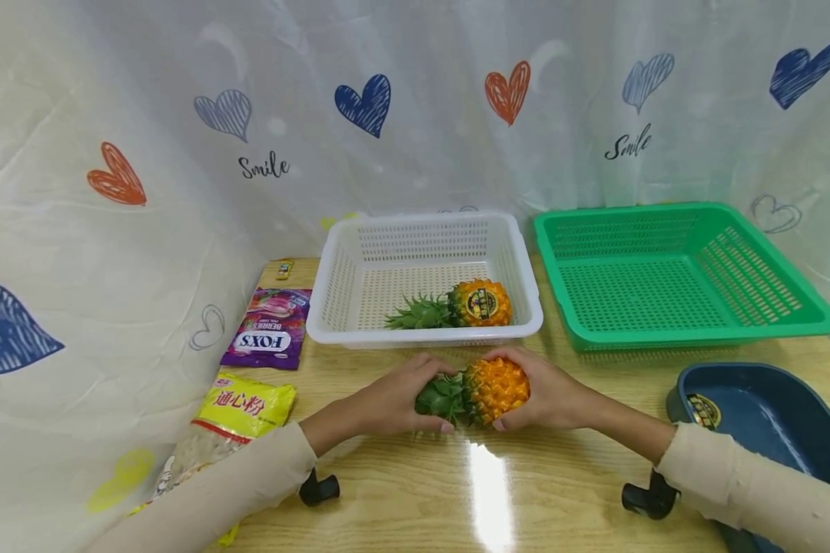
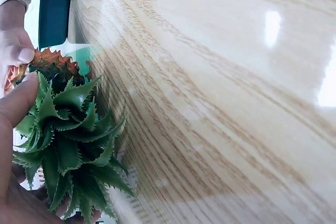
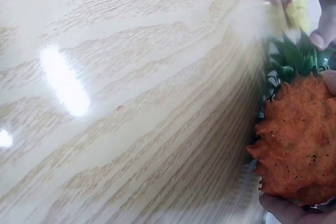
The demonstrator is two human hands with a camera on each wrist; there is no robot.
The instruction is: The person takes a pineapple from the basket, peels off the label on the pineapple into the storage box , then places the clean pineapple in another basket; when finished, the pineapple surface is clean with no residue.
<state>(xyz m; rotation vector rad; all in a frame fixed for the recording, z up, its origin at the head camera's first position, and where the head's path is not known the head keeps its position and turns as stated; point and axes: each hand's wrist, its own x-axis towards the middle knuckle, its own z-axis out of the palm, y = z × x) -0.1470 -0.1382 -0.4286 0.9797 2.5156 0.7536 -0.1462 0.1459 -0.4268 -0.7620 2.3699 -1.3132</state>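
Jointly, a left hand [image 1: 401, 395] grips a knobbly orange pineapple [image 1: 483, 393] by its serrated green crown [image 1: 439, 398] while a right hand [image 1: 552, 392] clasps its rounded body [image 1: 501, 388] at lower centre, below a perforated white plastic basket [image 1: 422, 336].

The nearer pineapple [image 1: 494, 390] is orange with green leaves [image 1: 443, 398]; the farther pineapple [image 1: 501, 309] matches, with a black-and-gold label [image 1: 483, 304]. One basket is white [image 1: 425, 336], the green basket [image 1: 705, 339] plain. The tub [image 1: 768, 407] is dark blue, the sweets packet [image 1: 266, 329] purple, the pasta bag [image 1: 242, 403] partly yellow. Pale brown wood grain streaks the tabletop [image 1: 401, 491]. Orange-red and blue hearts [image 1: 365, 104] pattern the whitish curtain [image 1: 429, 161]. Sleeves [image 1: 740, 476]: cream.
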